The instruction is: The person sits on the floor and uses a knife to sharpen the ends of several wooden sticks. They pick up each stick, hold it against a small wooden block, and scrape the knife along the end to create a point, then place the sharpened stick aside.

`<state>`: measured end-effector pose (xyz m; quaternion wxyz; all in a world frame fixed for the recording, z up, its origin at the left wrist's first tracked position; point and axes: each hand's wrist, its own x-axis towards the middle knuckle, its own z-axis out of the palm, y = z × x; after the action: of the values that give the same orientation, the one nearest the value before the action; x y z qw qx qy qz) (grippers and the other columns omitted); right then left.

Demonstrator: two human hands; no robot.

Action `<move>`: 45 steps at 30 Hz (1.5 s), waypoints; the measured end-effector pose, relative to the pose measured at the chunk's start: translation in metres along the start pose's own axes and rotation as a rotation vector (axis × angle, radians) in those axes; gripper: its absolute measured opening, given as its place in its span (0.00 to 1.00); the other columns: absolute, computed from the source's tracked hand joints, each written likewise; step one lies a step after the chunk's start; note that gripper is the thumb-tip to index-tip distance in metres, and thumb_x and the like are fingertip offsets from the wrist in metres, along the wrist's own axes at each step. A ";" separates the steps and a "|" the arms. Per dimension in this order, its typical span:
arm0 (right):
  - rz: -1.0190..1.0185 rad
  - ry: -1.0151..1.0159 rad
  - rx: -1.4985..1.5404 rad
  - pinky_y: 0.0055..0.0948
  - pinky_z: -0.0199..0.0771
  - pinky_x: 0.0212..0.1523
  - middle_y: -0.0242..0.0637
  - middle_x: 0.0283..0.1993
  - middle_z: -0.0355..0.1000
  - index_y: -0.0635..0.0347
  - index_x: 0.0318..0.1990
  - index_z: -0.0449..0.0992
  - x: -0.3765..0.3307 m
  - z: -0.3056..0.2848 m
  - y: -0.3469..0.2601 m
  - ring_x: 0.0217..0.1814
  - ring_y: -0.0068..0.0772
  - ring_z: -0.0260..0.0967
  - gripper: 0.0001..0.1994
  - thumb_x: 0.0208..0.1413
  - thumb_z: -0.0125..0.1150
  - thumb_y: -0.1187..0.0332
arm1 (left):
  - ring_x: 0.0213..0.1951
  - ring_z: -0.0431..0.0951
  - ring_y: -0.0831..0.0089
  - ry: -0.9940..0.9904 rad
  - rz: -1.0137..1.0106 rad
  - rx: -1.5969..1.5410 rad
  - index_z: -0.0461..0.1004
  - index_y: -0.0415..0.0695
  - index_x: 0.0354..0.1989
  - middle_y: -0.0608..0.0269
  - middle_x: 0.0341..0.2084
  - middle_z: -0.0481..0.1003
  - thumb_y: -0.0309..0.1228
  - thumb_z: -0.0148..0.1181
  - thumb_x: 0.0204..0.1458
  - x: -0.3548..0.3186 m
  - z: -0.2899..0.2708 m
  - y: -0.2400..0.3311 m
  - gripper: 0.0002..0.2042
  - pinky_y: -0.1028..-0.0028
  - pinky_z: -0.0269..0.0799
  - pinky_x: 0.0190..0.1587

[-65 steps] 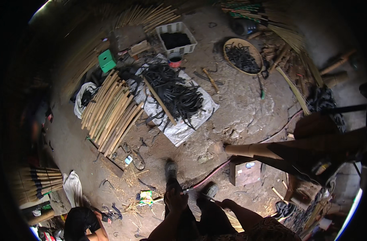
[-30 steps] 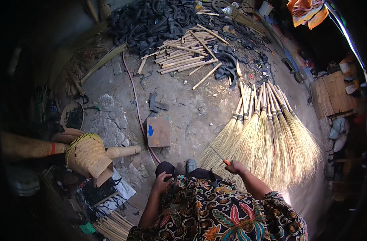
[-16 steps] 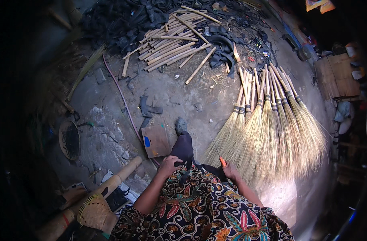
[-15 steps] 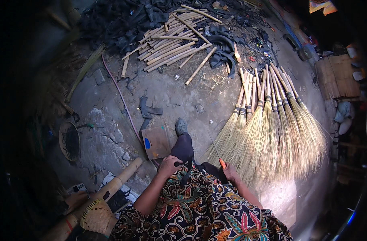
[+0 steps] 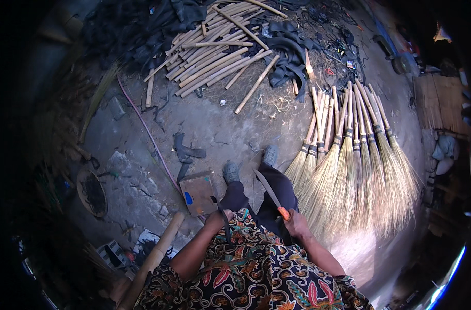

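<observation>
Fingers of the right hand (image 5: 296, 225) grip a likely light, stiff knife (image 5: 268, 188) by its orange handle (image 5: 283, 213), the safe hold; left hand (image 5: 214, 220) appears closed on a limp-looking black strip (image 5: 226, 227).

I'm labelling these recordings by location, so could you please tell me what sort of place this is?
Probably a small broom workshop: brooms lie fanned out, cut poles are piled nearby, and the right hand holds a knife.
</observation>
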<state>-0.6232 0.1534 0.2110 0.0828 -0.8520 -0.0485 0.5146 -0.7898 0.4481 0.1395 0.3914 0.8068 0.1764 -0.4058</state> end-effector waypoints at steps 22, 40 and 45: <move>-0.014 -0.265 0.014 0.44 0.77 0.54 0.53 0.43 0.81 0.62 0.50 0.78 0.249 -0.274 0.007 0.51 0.54 0.80 0.26 0.60 0.63 0.45 | 0.45 0.84 0.43 -0.468 -0.130 0.027 0.84 0.41 0.41 0.38 0.39 0.82 0.36 0.59 0.51 0.211 -0.236 0.232 0.15 0.49 0.79 0.50; 0.105 0.688 0.783 0.30 0.61 0.26 0.28 0.21 0.64 0.63 0.35 0.74 0.809 -0.370 0.096 0.23 0.22 0.59 0.19 0.69 0.59 0.54 | 0.73 0.59 0.46 0.370 0.037 0.187 0.39 0.44 0.79 0.42 0.75 0.50 0.49 0.81 0.42 0.915 -0.313 0.215 0.63 0.54 0.63 0.71; 0.182 0.765 0.749 0.35 0.69 0.35 0.37 0.27 0.73 0.70 0.38 0.76 0.911 -0.342 0.156 0.29 0.30 0.66 0.21 0.67 0.62 0.54 | 0.76 0.52 0.45 0.516 -0.024 0.221 0.31 0.44 0.80 0.39 0.77 0.42 0.46 0.83 0.40 1.031 -0.280 0.233 0.69 0.59 0.59 0.74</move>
<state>0.1036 0.1224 -0.4541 0.3474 -0.8915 0.2459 0.1550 0.1232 0.4840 -0.4624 0.2385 0.9191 0.2345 -0.2083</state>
